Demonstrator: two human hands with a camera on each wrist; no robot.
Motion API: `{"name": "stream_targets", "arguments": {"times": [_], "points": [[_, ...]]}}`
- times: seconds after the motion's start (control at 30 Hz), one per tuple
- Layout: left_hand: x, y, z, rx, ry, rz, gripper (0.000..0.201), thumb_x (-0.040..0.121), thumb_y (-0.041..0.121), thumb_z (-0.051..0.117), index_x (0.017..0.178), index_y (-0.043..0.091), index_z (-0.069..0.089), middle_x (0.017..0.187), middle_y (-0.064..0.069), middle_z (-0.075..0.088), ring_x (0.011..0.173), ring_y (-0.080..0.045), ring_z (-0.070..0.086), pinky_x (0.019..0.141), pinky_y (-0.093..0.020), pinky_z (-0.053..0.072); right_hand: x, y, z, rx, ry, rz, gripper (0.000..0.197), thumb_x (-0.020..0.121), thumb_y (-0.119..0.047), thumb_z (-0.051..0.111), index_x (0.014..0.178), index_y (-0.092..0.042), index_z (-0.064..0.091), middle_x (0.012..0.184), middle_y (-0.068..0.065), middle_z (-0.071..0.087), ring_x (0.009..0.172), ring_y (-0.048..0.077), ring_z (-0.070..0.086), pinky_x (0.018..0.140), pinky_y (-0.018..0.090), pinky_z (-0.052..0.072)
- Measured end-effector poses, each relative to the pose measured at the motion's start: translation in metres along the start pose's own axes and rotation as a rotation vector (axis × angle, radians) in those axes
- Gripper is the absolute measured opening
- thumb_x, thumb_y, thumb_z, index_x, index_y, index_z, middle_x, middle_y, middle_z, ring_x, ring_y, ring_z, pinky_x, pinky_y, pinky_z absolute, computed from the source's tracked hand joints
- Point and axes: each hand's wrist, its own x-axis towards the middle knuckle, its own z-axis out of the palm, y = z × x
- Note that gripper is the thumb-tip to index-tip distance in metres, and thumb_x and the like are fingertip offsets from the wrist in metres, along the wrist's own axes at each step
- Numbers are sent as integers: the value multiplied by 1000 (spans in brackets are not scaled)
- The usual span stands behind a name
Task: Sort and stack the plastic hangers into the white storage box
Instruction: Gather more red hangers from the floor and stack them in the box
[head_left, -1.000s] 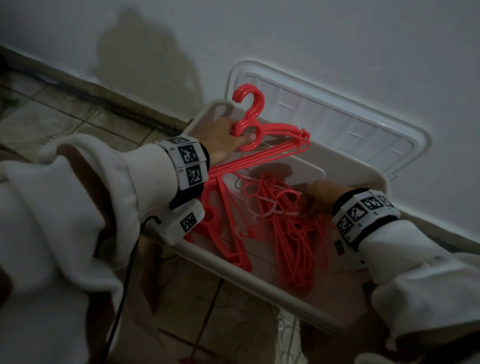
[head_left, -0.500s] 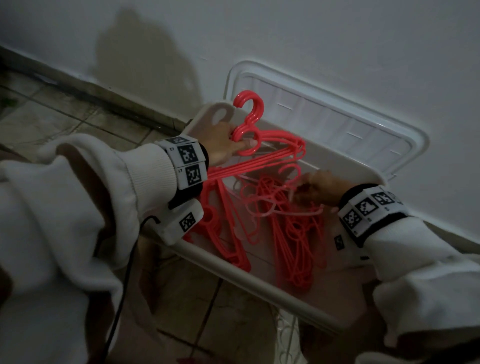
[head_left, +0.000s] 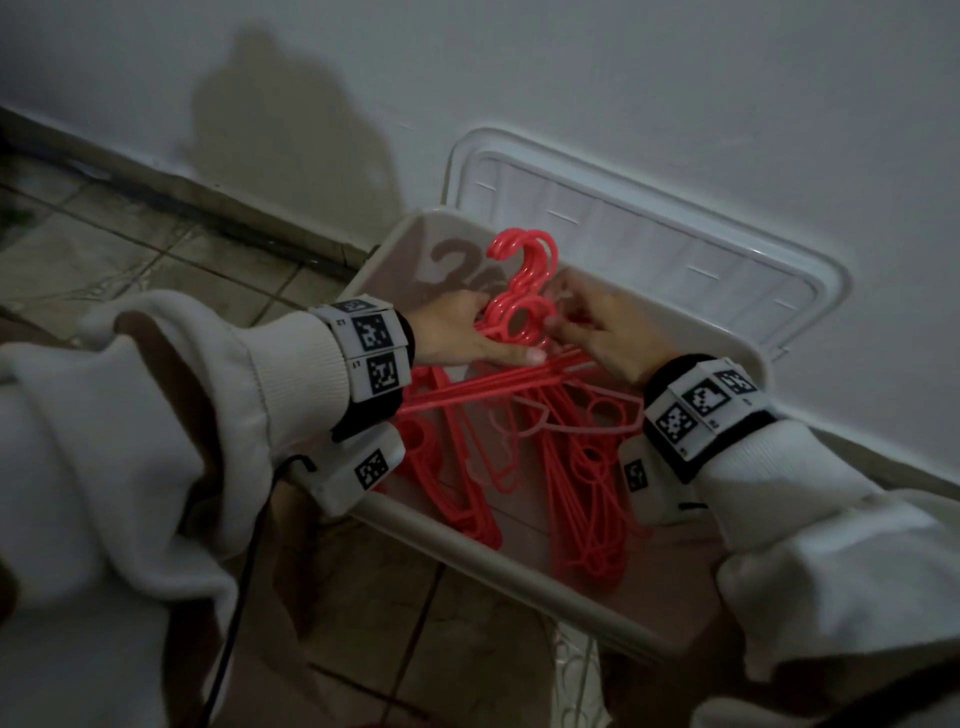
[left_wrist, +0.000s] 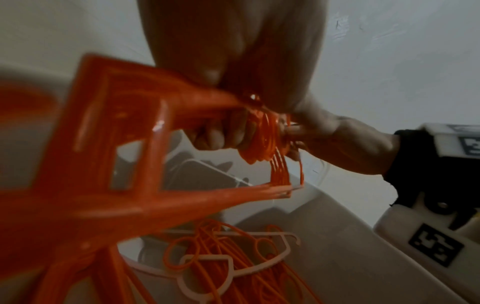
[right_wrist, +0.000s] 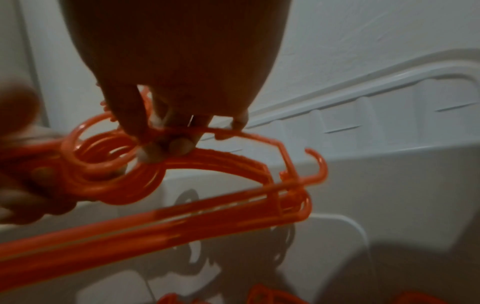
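box lid (head_left: 649, 244) against wall, loose hangers (head_left: 582, 467) beneath

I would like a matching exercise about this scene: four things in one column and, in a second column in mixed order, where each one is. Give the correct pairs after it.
Things:
1. bundle of red hangers
2. loose red hangers
3. pale hanger
4. box lid

Places:
A. leaning against the wall behind the white storage box
B. held at the necks by the left hand and the right hand
C. piled on the box bottom
D. lying on top of the red pile

Pairs: 1-B, 2-C, 3-D, 4-A
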Motion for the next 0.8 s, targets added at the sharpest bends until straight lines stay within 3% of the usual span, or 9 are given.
{"name": "stream_targets", "arguments": {"times": [0.1, 0.17, 0.23, 0.27, 0.33, 0.43, 0.53, 0.7, 0.8], "points": [[3, -5, -2, 30, 90, 18, 15, 83, 37, 65, 84, 23, 61, 78, 9, 63, 72, -3, 59, 67, -12, 43, 6, 9, 2, 13, 145, -88, 22, 83, -4, 60, 100, -8, 46, 89, 5, 55, 84, 25, 56, 79, 28, 40], [6, -9, -6, 31, 137, -12, 22, 84, 39, 64, 83, 17, 62, 77, 3, 65, 69, -11, 60, 69, -21, 44, 6, 16, -3, -156, 300, -150, 24, 76, -10, 57, 98, -3, 50, 91, 6, 54, 87, 29, 54, 79, 28, 38], [8, -13, -10, 44, 181, -50, 26, 85, 38, 64, 75, 15, 58, 74, 0, 64, 69, -15, 60, 70, -23, 43, 7, 25, -3, -297, 334, -49, 21, 78, -18, 52, 94, -6, 52, 86, 11, 59, 83, 32, 56, 76, 36, 42], [9, -14, -12, 64, 218, -66, 26, 85, 37, 64, 68, 19, 54, 71, 2, 62, 68, -15, 59, 68, -22, 43, 8, 28, 0, -347, 270, 49, 23, 81, -24, 52, 96, -8, 54, 85, 14, 61, 81, 32, 57, 75, 38, 45], [9, -14, -15, 95, 293, -93, 28, 84, 30, 65, 62, 23, 50, 65, 5, 57, 64, -11, 55, 59, -15, 38, 6, 32, 12, -458, -32, 212, 35, 83, -35, 50, 110, -12, 56, 94, 14, 63, 87, 29, 59, 81, 38, 47], [11, -12, -17, 60, 336, -120, 25, 81, 25, 66, 61, 21, 51, 63, 4, 54, 62, -11, 51, 64, -23, 35, 2, 32, 44, -527, -542, 281, 41, 92, -17, 51, 132, -9, 47, 131, 14, 53, 119, 27, 50, 92, 25, 32], [11, -9, -17, 29, 354, -141, 26, 78, 26, 67, 59, 21, 50, 64, 4, 55, 64, -13, 51, 65, -24, 36, 0, 44, 79, -433, -784, 369, 50, 94, -11, 49, 141, -16, 35, 148, 9, 34, 133, 23, 37, 99, 23, 29], [10, -6, -15, 34, 353, -147, 28, 78, 32, 67, 61, 19, 49, 65, 3, 53, 70, -17, 52, 67, -26, 35, -2, 43, 104, -413, -851, 481, 57, 94, -22, 50, 145, -10, 28, 150, 9, 31, 137, 23, 31, 111, 31, 26], [10, -5, -17, 12, 339, -147, 30, 78, 33, 67, 60, 21, 47, 64, 3, 52, 69, -17, 53, 66, -26, 36, 2, 46, 97, -365, -710, 442, 45, 93, -21, 54, 135, -9, 46, 139, 9, 48, 129, 23, 43, 103, 26, 32]]}}
